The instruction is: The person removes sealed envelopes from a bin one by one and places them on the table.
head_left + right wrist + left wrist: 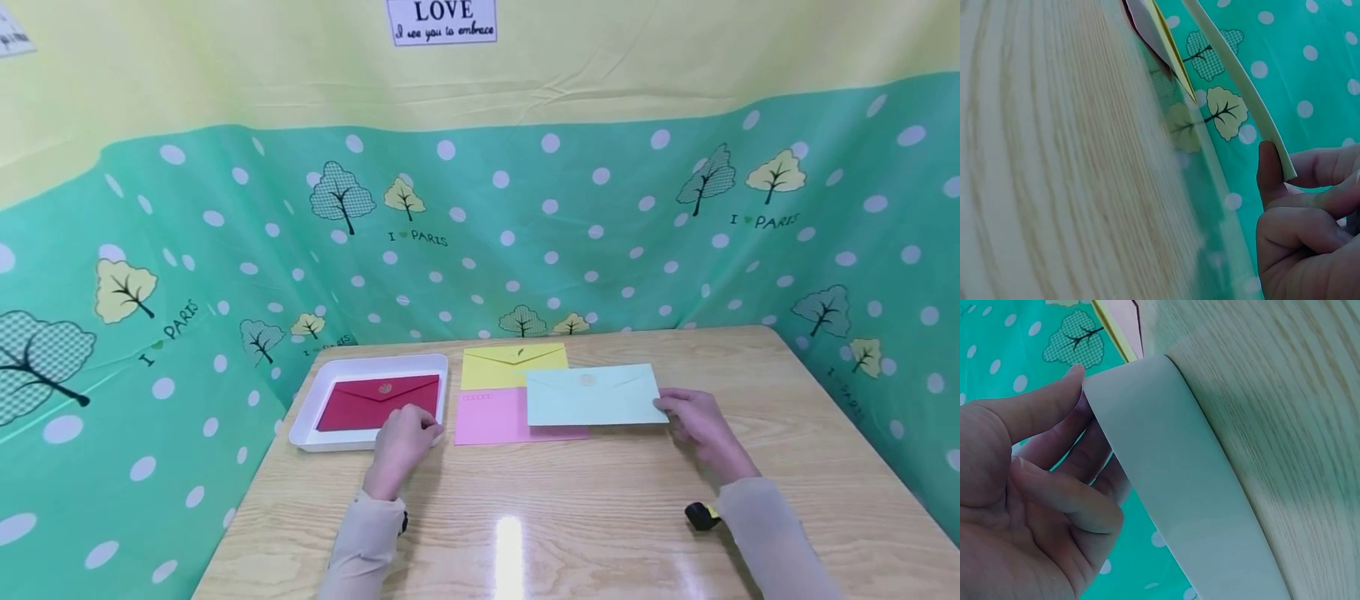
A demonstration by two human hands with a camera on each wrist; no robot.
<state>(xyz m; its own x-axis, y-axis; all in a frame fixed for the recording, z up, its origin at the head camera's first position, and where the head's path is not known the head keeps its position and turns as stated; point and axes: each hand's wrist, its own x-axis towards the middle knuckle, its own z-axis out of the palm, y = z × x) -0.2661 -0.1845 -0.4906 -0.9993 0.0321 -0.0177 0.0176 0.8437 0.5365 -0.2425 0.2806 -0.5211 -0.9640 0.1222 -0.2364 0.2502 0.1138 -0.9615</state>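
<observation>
At the left of the table stands a white tray with a red envelope lying in it. My left hand is at the tray's front right corner; in the left wrist view the hand holds the tray wall between thumb and fingers. With my right hand I pinch the right edge of a pale green envelope, raised and overlapping a pink envelope and a yellow one. Seen from the right wrist, the hand grips the thin envelope edge.
The wooden table has a polka-dot curtain along its back and sides. A small black and yellow object is beside my right sleeve. The yellow and pink envelopes lie just right of the tray.
</observation>
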